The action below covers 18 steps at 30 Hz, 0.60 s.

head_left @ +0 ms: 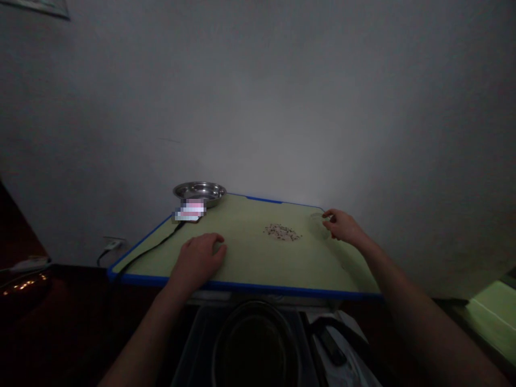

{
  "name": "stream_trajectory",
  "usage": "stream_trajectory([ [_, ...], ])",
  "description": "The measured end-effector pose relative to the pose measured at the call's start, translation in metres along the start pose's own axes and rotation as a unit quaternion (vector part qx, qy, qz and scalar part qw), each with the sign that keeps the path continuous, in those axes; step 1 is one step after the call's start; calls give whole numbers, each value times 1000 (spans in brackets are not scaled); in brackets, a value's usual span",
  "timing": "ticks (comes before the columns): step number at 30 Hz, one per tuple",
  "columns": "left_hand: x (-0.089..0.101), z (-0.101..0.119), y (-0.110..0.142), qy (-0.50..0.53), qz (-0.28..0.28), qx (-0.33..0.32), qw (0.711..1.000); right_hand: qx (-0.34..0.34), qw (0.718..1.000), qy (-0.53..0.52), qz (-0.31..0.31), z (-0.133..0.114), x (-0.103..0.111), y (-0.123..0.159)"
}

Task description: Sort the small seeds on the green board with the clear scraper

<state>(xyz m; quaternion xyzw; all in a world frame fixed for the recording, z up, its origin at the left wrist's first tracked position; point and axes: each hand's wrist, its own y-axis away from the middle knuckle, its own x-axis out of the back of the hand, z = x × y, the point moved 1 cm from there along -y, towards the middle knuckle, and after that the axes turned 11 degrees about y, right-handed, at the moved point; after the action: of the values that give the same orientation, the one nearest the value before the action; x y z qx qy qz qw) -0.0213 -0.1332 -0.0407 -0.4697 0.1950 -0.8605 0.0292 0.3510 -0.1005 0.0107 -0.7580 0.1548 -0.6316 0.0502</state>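
Observation:
My left hand (pixel 201 257) rests palm down near the table's front left. Its fingers curve loosely, the thumb stands apart from the index finger, and nothing shows in it. My right hand (pixel 344 226) is at the right side, beside a clear see-through bowl (pixel 316 226). Its fingers are bent together at the bowl's right edge; whether they grip the rim or something small is hard to make out. Between my hands lies a spread pile of small pale and dark pieces, like beans (pixel 281 232), nearer to the right hand.
A shiny metal basin (pixel 200 189) stands at the table's back left corner. In front of it a lit phone-like screen (pixel 190 210) has a black cable (pixel 155 248) running off the left edge. The pale green table (pixel 250 263) has a blue rim and meets a grey wall (pixel 258 107).

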Motion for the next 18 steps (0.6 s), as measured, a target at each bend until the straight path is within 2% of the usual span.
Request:
stream_trajectory([
  [3,0,1,1,2,6,6,1000,-24,999,30,-10,11,-9,2],
  [5,-1,0,1,6,9,6,1000,-27,999,39,-11,10,-21,0],
  [12,1,2,3,11,16,4,1000,-8,1000,19,-17,-24,-54,-23],
  [18,1,3,4,25,13,9,1000,-14,997,7,-69,-47,-69,-39],
])
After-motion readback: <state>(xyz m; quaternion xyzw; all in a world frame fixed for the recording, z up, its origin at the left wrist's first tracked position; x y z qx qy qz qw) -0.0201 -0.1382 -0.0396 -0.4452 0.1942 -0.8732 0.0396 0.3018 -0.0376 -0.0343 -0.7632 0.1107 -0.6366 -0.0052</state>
